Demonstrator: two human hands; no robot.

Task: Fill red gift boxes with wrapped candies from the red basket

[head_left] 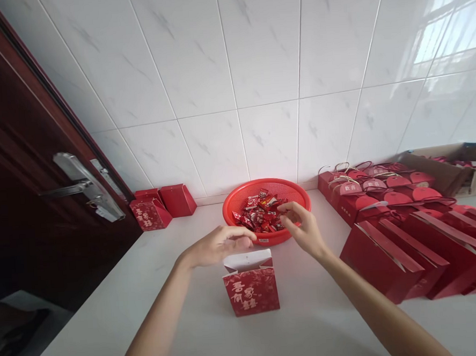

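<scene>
A red box with white characters (251,292) stands upright on the white table, its top open. Just above and left of that box is my left hand (221,244), palm down with its fingers curled; whether anything is inside them is hidden. My right hand (301,225) reaches over the right rim of a red plastic basket (278,183), thumb and fingers apart, with nothing visible between them. Red-wrapped candies (260,214) lie in the basket, beside the right fingertips.
Several open red boxes (382,260) stand in a row at the right, with closed, corded red boxes (355,192) behind them. A cardboard box (443,173) is at the far right. Red boxes (178,200) stand at the back left, near a door (28,115).
</scene>
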